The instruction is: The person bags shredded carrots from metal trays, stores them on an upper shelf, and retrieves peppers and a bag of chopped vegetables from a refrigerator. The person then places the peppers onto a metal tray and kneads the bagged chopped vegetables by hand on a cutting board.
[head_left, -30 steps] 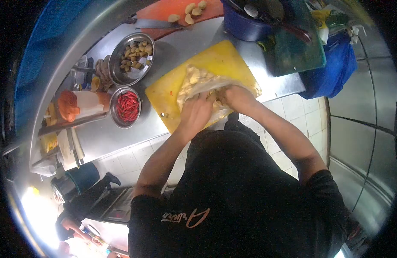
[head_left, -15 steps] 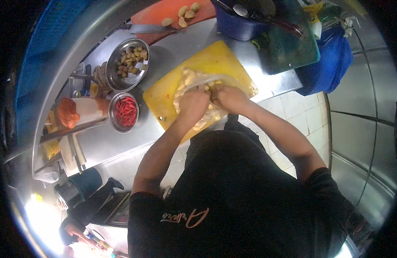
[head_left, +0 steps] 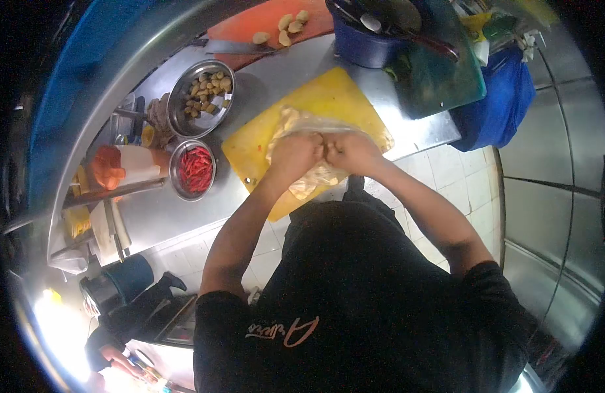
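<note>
A clear plastic bag (head_left: 306,183) filled with pale yellowish pieces lies on the yellow cutting board (head_left: 342,88). My left hand (head_left: 298,154) is closed on the bag's gathered edge. Right beside it, my right hand (head_left: 350,152) also grips the plastic, the knuckles of both hands nearly touching. The fingertips are partly hidden between the hands. Part of the bag bulges out in front of the hands and part lies toward my body.
Left of the board stand a metal bowl of brown-yellow pieces (head_left: 173,108) and a bowl of red chillies (head_left: 196,171). Behind are a red board (head_left: 237,29), a knife, a blue pot (head_left: 365,49) and a green board (head_left: 447,85). Another person's arm (head_left: 119,357) shows lower left.
My hands have come together on the bag, which was held open between them. The opening is now bunched closed.
</note>
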`<state>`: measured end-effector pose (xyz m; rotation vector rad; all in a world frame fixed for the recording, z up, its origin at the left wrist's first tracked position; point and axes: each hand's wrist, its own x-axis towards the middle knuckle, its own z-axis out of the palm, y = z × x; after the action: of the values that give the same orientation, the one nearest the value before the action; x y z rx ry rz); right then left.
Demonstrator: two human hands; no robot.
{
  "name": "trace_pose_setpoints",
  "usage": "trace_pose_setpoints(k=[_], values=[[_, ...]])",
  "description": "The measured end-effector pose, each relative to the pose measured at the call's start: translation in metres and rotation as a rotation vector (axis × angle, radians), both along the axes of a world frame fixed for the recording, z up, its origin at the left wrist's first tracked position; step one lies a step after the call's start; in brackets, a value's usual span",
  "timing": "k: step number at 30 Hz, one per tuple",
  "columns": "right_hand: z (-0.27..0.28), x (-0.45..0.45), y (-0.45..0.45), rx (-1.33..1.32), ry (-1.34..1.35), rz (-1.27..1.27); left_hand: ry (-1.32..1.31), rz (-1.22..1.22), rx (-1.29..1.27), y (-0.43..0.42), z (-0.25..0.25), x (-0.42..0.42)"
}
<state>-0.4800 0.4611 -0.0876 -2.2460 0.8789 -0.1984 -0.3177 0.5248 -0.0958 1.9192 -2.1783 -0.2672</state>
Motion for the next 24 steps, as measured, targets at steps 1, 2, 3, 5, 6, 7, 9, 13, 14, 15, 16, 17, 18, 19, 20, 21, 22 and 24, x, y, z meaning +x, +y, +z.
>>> trace_pose_setpoints(k=[1,2,3,5,6,7,9,13,14,15,16,17,18,19,20,21,22,24], values=[[0.004,-0.003,-0.002,0.156,-0.059,-0.099,0.135,0.068,-0.060,0.005,0.005,0.002],[0.006,-0.005,-0.003,0.312,-0.119,-0.202,0.269,0.133,-0.119,0.009,0.010,0.002],[0.003,-0.006,-0.003,0.581,-0.236,-0.238,0.392,0.151,-0.121,0.012,0.015,-0.002],[0.000,-0.005,-0.003,1.116,-0.478,-0.303,0.635,0.187,-0.125,0.014,0.026,-0.012],[-0.001,-0.002,0.000,1.261,-0.552,-0.404,0.611,0.170,-0.135,0.015,0.030,-0.015],[0.004,0.007,0.004,1.404,-0.627,-0.506,0.587,0.154,-0.146,0.015,0.034,-0.018],[0.001,0.011,0.006,1.583,-0.723,-0.542,0.547,0.146,-0.128,0.015,0.034,-0.014],[-0.006,0.020,-0.003,1.013,-0.390,-0.260,0.136,0.170,0.197,0.022,0.042,0.014],[-0.002,0.023,-0.005,0.688,-0.207,-0.182,-0.054,0.175,0.327,0.025,0.046,0.018],[-0.009,0.025,-0.007,0.427,-0.139,-0.053,-0.091,0.189,0.335,0.027,0.045,0.021],[-0.017,0.028,-0.009,0.163,-0.073,0.074,-0.130,0.201,0.341,0.028,0.041,0.023],[-0.024,0.030,-0.010,-0.105,-0.007,0.195,-0.169,0.212,0.344,0.029,0.038,0.025],[-0.032,0.030,-0.010,-0.081,0.061,0.196,-0.184,0.221,0.289,0.029,0.035,0.024],[-0.031,0.033,-0.008,-0.057,0.131,0.198,-0.197,0.232,0.234,0.031,0.031,0.022],[-0.030,0.036,-0.006,-0.033,0.200,0.204,-0.211,0.246,0.180,0.033,0.027,0.022],[-0.028,0.035,-0.007,-0.039,0.230,0.240,-0.235,0.244,0.141,0.036,0.020,0.025],[-0.014,0.033,-0.008,-0.044,0.261,0.276,-0.258,0.241,0.104,0.037,0.015,0.028],[-0.007,0.031,-0.007,-0.058,0.249,0.290,-0.283,0.224,0.060,0.037,0.009,0.032]])
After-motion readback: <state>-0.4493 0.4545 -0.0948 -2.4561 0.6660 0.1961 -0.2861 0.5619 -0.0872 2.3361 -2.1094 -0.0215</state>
